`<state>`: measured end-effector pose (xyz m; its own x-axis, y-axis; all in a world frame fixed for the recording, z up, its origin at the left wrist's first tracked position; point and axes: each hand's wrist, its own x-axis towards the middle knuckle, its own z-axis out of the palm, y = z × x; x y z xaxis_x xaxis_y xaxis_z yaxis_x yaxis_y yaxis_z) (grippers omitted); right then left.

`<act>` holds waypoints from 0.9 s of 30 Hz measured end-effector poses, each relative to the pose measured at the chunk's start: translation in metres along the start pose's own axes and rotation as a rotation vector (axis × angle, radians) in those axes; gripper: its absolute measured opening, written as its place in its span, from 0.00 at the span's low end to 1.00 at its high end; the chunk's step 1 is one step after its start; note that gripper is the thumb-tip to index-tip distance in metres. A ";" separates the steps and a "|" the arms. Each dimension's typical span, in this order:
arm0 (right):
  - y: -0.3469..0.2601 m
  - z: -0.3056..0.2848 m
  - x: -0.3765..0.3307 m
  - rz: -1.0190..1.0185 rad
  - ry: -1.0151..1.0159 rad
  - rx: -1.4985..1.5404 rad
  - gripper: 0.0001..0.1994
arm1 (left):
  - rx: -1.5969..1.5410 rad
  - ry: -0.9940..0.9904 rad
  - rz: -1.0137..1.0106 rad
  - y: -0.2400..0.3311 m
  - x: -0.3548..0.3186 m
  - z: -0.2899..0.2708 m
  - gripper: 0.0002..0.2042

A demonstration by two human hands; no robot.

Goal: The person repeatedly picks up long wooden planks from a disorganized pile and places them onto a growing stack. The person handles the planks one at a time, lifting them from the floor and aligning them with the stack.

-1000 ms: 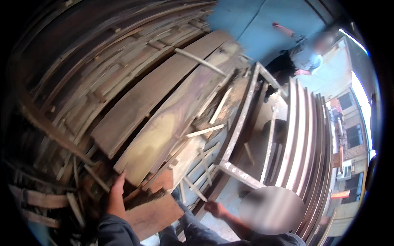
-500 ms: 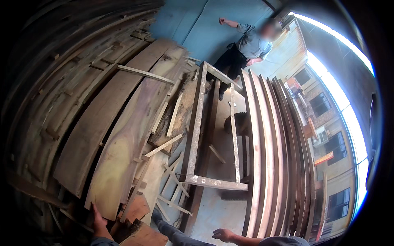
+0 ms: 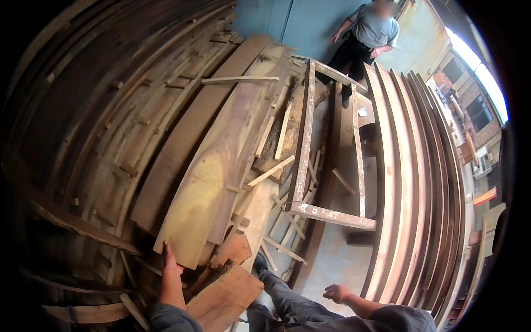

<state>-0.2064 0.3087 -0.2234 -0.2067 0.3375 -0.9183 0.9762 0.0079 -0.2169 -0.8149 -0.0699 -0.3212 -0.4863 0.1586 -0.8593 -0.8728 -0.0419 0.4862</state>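
My left hand (image 3: 172, 264) grips the near end corner of a long wooden plank (image 3: 194, 213), pale yellow with a purplish-brown streak. The thumb lies against its edge, while the other fingers are mostly hidden. This plank rests on a stack of boards, beside a darker brown plank (image 3: 182, 144). Across both lies a thin wooden strip (image 3: 240, 80) toward the far end. My right hand (image 3: 337, 293) hangs empty over the floor, its fingers loosely apart, near the bottom of the stacked long boards (image 3: 387, 221) on the right.
A paint-spotted metal frame (image 3: 332, 216) stands mid-floor, with loose wooden strips (image 3: 285, 243) beside it. A thick board (image 3: 227, 299) lies by my legs. Stickered timber (image 3: 110, 155) fills the left. Another person (image 3: 370, 33) stands at the far end by a blue wall.
My view has shifted, so the scene sits further right and down less. The other person has lowered a raised arm. My left hand stays on the same plank end.
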 end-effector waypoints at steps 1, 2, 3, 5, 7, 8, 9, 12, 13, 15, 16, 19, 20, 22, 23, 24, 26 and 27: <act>-0.010 -0.004 -0.001 -0.033 0.010 -0.011 0.30 | -0.011 0.035 -0.022 0.015 -0.012 -0.003 0.46; -0.022 -0.011 -0.005 -0.064 0.021 -0.022 0.30 | -0.014 0.057 -0.008 0.025 -0.028 -0.008 0.46; -0.053 -0.020 -0.019 -0.121 0.042 -0.085 0.29 | -0.015 0.077 0.009 0.039 -0.047 -0.009 0.46; -0.087 -0.023 -0.029 -0.238 0.067 -0.043 0.29 | -0.001 0.120 0.031 0.073 -0.095 0.005 0.46; -0.132 -0.029 -0.048 -0.320 0.064 0.034 0.27 | 0.021 0.177 0.045 0.100 -0.147 0.023 0.45; -0.155 -0.030 -0.061 -0.347 0.050 0.091 0.27 | 0.018 0.153 0.097 0.114 -0.181 0.040 0.44; -0.164 -0.025 -0.054 -0.372 -0.020 0.176 0.26 | 0.016 0.127 0.152 0.128 -0.220 0.065 0.43; -0.223 -0.023 -0.069 -0.586 -0.116 0.229 0.29 | -0.040 0.032 0.263 0.157 -0.309 0.111 0.39; -0.242 -0.017 -0.068 -0.624 -0.200 0.333 0.30 | -0.064 -0.008 0.287 0.162 -0.334 0.126 0.38; -0.290 -0.016 -0.094 -0.721 -0.398 0.528 0.35 | -0.067 -0.129 0.343 0.165 -0.389 0.166 0.36; -0.318 -0.024 -0.122 -0.779 -0.510 0.621 0.39 | -0.070 -0.188 0.367 0.165 -0.418 0.189 0.34; -0.371 -0.043 -0.199 -1.003 -0.795 1.103 0.46 | -0.122 -0.207 0.436 0.152 -0.490 0.262 0.29; -0.385 -0.052 -0.225 -1.072 -0.881 1.286 0.48 | -0.130 -0.242 0.449 0.147 -0.511 0.281 0.28; -0.408 -0.083 -0.269 -1.249 -0.887 1.529 0.42 | -0.141 -0.317 0.445 0.139 -0.541 0.314 0.25; -0.411 -0.109 -0.291 -1.202 -0.780 1.567 0.38 | -0.162 -0.364 0.434 0.136 -0.564 0.337 0.23; -0.412 -0.137 -0.317 -1.159 -0.665 1.601 0.33 | -0.174 -0.380 0.393 0.132 -0.581 0.356 0.22; -0.415 -0.186 -0.362 -1.142 -0.523 1.507 0.25 | -0.141 -0.478 0.461 0.123 -0.605 0.382 0.29; -0.411 -0.211 -0.379 -1.133 -0.446 1.521 0.23 | -0.113 -0.566 0.455 0.122 -0.605 0.404 0.29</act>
<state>-0.5153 0.3762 0.2841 -0.8357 0.5355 -0.1217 -0.4112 -0.7570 -0.5077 -0.6107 0.2275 0.3219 -0.7323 0.5855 -0.3477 -0.6034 -0.3213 0.7299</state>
